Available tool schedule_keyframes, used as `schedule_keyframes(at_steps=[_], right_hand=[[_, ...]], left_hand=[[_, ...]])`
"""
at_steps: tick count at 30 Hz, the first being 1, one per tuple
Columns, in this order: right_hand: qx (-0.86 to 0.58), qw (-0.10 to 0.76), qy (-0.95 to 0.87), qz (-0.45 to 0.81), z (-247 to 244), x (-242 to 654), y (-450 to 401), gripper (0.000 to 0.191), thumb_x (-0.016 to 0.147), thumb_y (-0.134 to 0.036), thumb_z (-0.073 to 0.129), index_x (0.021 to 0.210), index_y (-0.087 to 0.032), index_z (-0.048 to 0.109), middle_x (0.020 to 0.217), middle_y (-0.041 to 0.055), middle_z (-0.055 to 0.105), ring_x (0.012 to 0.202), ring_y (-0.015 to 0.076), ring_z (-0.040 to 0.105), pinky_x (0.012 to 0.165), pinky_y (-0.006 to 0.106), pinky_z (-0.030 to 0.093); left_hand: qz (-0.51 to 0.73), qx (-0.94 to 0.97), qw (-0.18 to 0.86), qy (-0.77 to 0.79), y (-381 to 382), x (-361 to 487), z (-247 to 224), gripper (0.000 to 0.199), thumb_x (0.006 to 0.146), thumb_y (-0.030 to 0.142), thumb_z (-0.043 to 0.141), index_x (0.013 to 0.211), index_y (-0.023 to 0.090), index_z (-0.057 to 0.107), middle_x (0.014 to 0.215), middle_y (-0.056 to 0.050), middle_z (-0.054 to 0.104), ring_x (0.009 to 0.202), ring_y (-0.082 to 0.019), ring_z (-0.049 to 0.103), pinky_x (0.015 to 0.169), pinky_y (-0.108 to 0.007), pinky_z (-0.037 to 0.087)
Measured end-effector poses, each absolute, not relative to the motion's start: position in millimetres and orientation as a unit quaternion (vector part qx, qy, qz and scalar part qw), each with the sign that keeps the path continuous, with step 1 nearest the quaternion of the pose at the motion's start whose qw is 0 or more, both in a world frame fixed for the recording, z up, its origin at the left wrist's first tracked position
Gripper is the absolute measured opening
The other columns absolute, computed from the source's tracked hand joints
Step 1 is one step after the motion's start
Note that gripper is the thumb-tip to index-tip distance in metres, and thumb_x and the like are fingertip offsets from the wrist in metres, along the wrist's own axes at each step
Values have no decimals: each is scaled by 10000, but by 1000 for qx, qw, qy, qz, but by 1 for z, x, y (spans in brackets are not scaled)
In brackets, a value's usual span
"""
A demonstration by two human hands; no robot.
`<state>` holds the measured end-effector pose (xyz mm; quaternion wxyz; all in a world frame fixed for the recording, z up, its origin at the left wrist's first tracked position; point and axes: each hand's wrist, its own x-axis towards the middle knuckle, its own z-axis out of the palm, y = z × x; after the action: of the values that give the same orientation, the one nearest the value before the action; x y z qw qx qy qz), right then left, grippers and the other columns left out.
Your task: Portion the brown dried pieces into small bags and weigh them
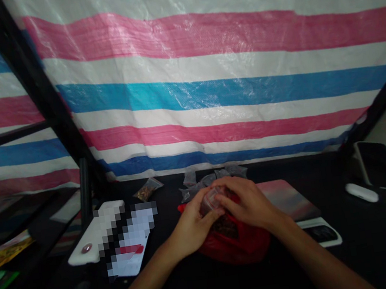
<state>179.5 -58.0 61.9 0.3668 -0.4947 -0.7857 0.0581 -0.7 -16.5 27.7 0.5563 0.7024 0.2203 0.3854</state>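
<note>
My left hand (pixel 191 223) and my right hand (pixel 247 199) meet over a red plastic bag (pixel 247 243) on the black table. Between them is a small clear plastic packet (pixel 211 200), with both thumbs pressed against it and the fingers curled round. Its contents are hard to make out. Dark brown loose material (pixel 226 229) shows in the mouth of the red bag just below my hands. Behind the hands lie several small clear bags (pixel 190 192), partly hidden by my fingers. A clear bag of brownish bits (pixel 148 189) lies farther left.
To the left are a white device (pixel 97 233) and a pale flat item (pixel 135 244), partly pixelated. At right sit a pinkish-grey flat item (pixel 285 198), a white device with a dark screen (pixel 322 232), a white case (pixel 362 192) and a phone (pixel 378 164). Striped sheeting (pixel 205 84) hangs behind.
</note>
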Motion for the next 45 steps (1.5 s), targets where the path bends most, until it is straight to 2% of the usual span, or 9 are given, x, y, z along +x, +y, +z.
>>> schedule_keyframes(at_steps=[5, 10, 14, 17, 22, 28, 32, 36, 45], right_hand=[[-517, 362, -776, 15, 53, 184, -56, 274, 985, -317, 475, 1204, -215, 605, 1049, 101, 753, 900, 254, 702, 806, 365, 513], [-503, 395, -767, 41, 60, 191, -58, 270, 1040, -320, 356, 1175, -233, 573, 1038, 74, 733, 867, 213, 699, 756, 308, 491], [-520, 264, -809, 79, 70, 190, -60, 257, 1036, -308, 383, 1094, -230, 621, 904, 37, 737, 800, 199, 687, 712, 286, 438], [-555, 159, -814, 63, 71, 186, -60, 225, 1020, -261, 432, 1088, -232, 644, 923, 29, 751, 843, 200, 696, 719, 277, 397], [-585, 157, -795, 40, 65, 184, -57, 287, 1052, -277, 364, 1182, -238, 617, 1049, 49, 763, 922, 216, 710, 752, 287, 388], [-604, 170, -778, 42, 66, 192, -55, 338, 1069, -327, 310, 1231, -243, 595, 1119, 61, 757, 992, 234, 706, 793, 302, 399], [-589, 170, -787, 62, 72, 193, -58, 297, 1044, -305, 390, 1204, -254, 634, 1108, 47, 763, 1027, 223, 698, 813, 292, 396], [-579, 154, -797, 80, 77, 194, -63, 242, 987, -277, 486, 1088, -251, 704, 959, 45, 780, 937, 224, 708, 752, 286, 391], [-582, 138, -793, 115, 82, 199, -70, 136, 843, -267, 637, 958, -256, 709, 914, 27, 769, 830, 215, 685, 647, 275, 337]], left_hand=[[394, 706, 543, 224, -15, -4, 37, 455, 850, 171, 661, 1299, 209, 593, 1300, -67, 678, 1187, -233, 631, 1052, -368, 476], [403, 706, 512, 278, -8, -10, 34, 416, 913, 302, 608, 1312, 188, 573, 968, -32, 720, 854, -185, 672, 799, -301, 535], [443, 710, 450, 312, -2, -14, 38, 405, 939, 361, 570, 1305, 189, 563, 918, -15, 691, 813, -170, 653, 773, -283, 525], [464, 734, 348, 353, -3, -18, 50, 419, 951, 403, 546, 1315, 195, 551, 949, -25, 685, 836, -179, 657, 807, -298, 525], [426, 732, 188, 498, -39, -29, 65, 473, 939, 472, 519, 1332, 210, 525, 1196, -110, 674, 1079, -289, 673, 960, -424, 501], [320, 644, 233, 654, -95, -18, 36, 538, 872, 601, 551, 1221, 195, 503, 1080, -153, 699, 978, -388, 713, 855, -514, 536], [409, 638, 293, 582, -90, 0, 19, 403, 803, 311, 625, 1156, 188, 474, 1087, -118, 666, 1009, -313, 695, 903, -459, 530], [487, 588, 345, 546, -79, 0, 19, 481, 632, 70, 581, 1082, 192, 468, 996, -54, 651, 921, -232, 676, 881, -377, 531], [452, 547, 441, 549, -83, -18, 23, 732, 707, 174, 702, 1368, 141, 388, 918, -46, 707, 775, -195, 698, 780, -324, 547]])
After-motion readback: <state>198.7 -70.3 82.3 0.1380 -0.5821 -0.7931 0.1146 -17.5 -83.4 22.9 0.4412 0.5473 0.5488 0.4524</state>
